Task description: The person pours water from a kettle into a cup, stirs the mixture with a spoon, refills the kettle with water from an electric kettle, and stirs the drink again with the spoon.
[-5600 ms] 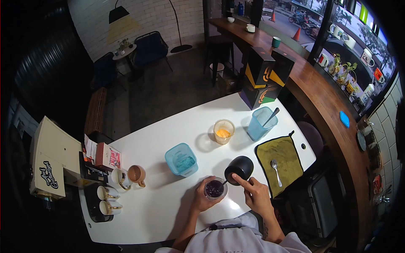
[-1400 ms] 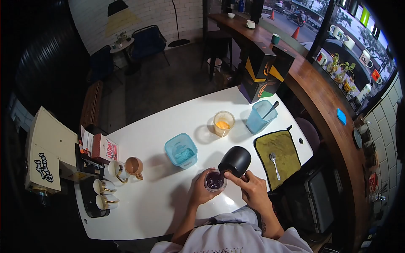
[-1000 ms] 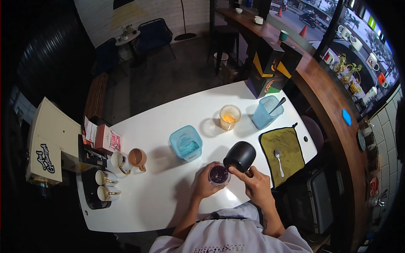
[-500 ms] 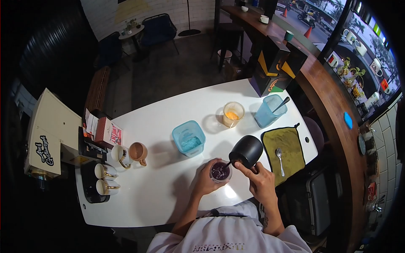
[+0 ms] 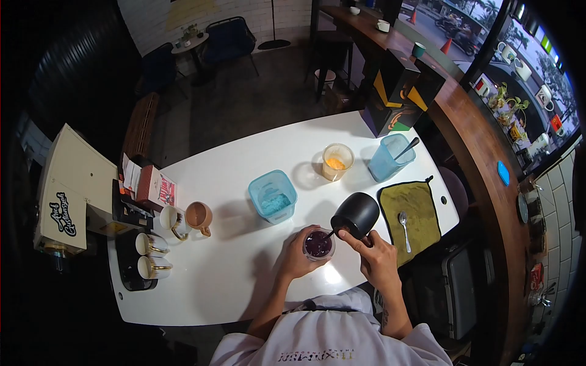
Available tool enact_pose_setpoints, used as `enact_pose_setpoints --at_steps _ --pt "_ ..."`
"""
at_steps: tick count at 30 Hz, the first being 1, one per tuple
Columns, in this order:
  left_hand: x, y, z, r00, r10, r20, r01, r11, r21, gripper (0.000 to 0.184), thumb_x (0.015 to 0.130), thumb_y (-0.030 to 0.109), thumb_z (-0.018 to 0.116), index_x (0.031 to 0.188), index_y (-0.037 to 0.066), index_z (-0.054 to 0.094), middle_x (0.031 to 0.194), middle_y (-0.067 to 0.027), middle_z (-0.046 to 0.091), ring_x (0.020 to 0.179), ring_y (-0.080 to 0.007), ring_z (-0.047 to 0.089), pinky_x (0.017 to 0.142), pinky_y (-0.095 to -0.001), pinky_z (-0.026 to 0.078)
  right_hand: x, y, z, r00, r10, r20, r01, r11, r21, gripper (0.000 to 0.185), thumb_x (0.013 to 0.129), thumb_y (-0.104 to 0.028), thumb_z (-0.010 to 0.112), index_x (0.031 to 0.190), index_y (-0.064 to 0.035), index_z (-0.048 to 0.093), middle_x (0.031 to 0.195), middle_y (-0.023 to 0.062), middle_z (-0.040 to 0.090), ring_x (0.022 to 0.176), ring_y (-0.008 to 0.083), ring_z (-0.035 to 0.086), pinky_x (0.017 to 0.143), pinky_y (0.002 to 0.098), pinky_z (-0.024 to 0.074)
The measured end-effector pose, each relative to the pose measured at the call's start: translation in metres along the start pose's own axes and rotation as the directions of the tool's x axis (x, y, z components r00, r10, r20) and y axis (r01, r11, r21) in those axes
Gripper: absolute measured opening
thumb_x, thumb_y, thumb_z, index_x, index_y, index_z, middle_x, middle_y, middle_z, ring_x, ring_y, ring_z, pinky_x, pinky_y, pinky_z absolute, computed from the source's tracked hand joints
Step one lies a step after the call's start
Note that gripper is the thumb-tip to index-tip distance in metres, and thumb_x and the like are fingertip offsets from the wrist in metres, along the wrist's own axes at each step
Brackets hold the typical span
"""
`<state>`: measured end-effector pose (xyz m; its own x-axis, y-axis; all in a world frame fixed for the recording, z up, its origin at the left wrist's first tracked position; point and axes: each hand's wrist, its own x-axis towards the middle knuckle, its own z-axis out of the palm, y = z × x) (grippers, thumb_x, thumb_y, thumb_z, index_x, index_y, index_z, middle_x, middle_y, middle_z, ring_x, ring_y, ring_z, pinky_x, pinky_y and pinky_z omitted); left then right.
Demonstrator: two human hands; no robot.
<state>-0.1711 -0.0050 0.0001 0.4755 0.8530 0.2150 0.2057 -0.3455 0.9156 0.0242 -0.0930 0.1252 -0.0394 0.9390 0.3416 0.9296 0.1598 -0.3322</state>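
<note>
My left hand (image 5: 297, 257) is wrapped round a clear glass (image 5: 319, 244) with dark purple contents. In my right hand (image 5: 377, 256) is the handle of a black pitcher (image 5: 355, 215), tilted so that its spout is at the glass's rim; a thin dark stream or spout shows there. Beyond my hands stand a blue square container (image 5: 273, 196) with blue bits in it and a glass with orange contents (image 5: 337, 162). Right of that is another blue container (image 5: 388, 160) with a spoon handle sticking out. A metal spoon (image 5: 405, 232) lies on an olive cloth (image 5: 420, 207).
On the white table's (image 5: 213, 287) left side are a brown cup (image 5: 199, 218), white mugs with gold handles (image 5: 152, 267), a small red box (image 5: 157, 188) and a cream machine (image 5: 76, 183). Black boxes (image 5: 397, 91) stand at the far right corner, beside a wooden counter (image 5: 476, 140).
The view has shifted, so the table's things appear displaced. The black pitcher was lower over the glass at first and now is held slightly farther right of it. Both hands keep their holds.
</note>
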Motion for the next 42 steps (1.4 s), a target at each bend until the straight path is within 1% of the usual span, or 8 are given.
enact_pose_setpoints --at_steps 12,16,25,27,31,34,37,42 --pt "0.001 0.005 -0.001 0.999 -0.034 0.004 0.034 0.997 0.067 0.080 0.063 0.025 0.095 0.130 0.005 0.057 0.121 -0.0148 0.069 0.111 -0.0320 0.068 0.098 -0.0411 0.054 -0.008 0.007 0.006 1.000 0.024 0.019 -0.024 1.000 -0.011 0.084 0.072 0.006 0.065 0.140 -0.0423 0.061 0.076 0.0046 0.051 0.062 0.0185 0.058 0.053 0.0348 0.0489" --pt "-0.001 -0.002 0.002 1.000 -0.024 -0.003 0.024 1.000 0.001 0.081 0.062 0.025 0.095 0.130 0.005 0.057 0.122 -0.0144 0.069 0.112 -0.0321 0.067 0.099 -0.0413 0.053 -0.010 0.007 0.011 1.000 -0.028 0.013 0.028 1.000 -0.013 0.084 0.072 0.006 0.065 0.140 -0.0425 0.061 0.075 0.0046 0.051 0.062 0.0184 0.057 0.053 0.0346 0.0487" --pt "-0.001 0.002 0.001 0.999 -0.040 0.005 0.040 0.999 -0.007 0.080 0.063 0.020 0.096 0.130 0.003 0.056 0.123 -0.0144 0.067 0.115 -0.0292 0.066 0.100 -0.0400 0.053 -0.006 0.009 0.007 0.998 0.048 -0.042 -0.042 0.991 0.123 0.080 0.075 0.009 0.064 0.141 -0.0370 0.062 0.073 0.0076 0.049 0.060 0.0224 0.057 0.054 0.0391 0.0497" --pt "-0.001 0.005 0.000 0.996 -0.086 0.025 0.086 0.996 -0.011 0.080 0.064 0.016 0.096 0.131 0.002 0.055 0.125 -0.0144 0.066 0.118 -0.0262 0.065 0.102 -0.0387 0.052 -0.008 0.015 0.012 0.982 0.185 -0.020 -0.169 0.932 0.319 0.078 0.075 0.018 0.058 0.142 -0.0199 0.062 0.073 0.0099 0.051 0.061 0.0200 0.051 0.060 0.0335 0.0457" --pt "0.000 0.008 -0.001 0.996 -0.084 0.031 0.086 0.993 -0.082 0.081 0.064 0.016 0.096 0.132 0.000 0.056 0.123 -0.0131 0.068 0.114 -0.0217 0.067 0.099 -0.0359 0.054 -0.009 0.031 0.029 0.958 0.251 -0.135 -0.135 0.817 0.560 0.074 0.081 0.020 0.055 0.148 -0.0129 0.055 0.072 0.0031 0.050 0.063 0.0101 0.045 0.061 0.0264 0.0410" --pt "-0.001 0.007 -0.006 0.996 -0.084 0.027 0.086 0.994 -0.072 0.083 0.063 0.016 0.097 0.133 0.000 0.056 0.122 -0.0125 0.068 0.113 -0.0199 0.067 0.099 -0.0353 0.054 -0.015 0.042 0.032 0.893 0.450 -0.009 -0.299 0.608 0.735 0.074 0.086 0.018 0.055 0.154 -0.0117 0.047 0.073 -0.0035 0.046 0.067 0.0039 0.042 0.063 0.0213 0.0362" --pt "-0.006 0.000 -0.015 0.992 -0.126 0.015 0.127 0.982 -0.139 0.083 0.063 0.014 0.097 0.133 -0.001 0.056 0.121 -0.0120 0.068 0.112 -0.0185 0.066 0.099 -0.0351 0.054 -0.021 0.059 0.037 0.837 0.542 0.070 -0.387 0.498 0.776 0.080 0.087 0.013 0.056 0.159 -0.0194 0.040 0.067 -0.0072 0.041 0.061 0.0032 0.039 0.057 0.0194 0.0332" --pt "-0.014 0.006 -0.043 0.979 -0.198 -0.040 0.187 0.964 -0.190 0.081 0.063 0.008 0.096 0.132 -0.003 0.055 0.120 -0.0114 0.066 0.111 -0.0183 0.064 0.099 -0.0344 0.054 -0.032 0.081 0.052 0.812 0.581 0.046 -0.395 0.490 0.777 0.081 0.087 0.012 0.054 0.159 -0.0207 0.039 0.069 -0.0063 0.046 0.060 0.0033 0.040 0.055 0.0200 0.0332"
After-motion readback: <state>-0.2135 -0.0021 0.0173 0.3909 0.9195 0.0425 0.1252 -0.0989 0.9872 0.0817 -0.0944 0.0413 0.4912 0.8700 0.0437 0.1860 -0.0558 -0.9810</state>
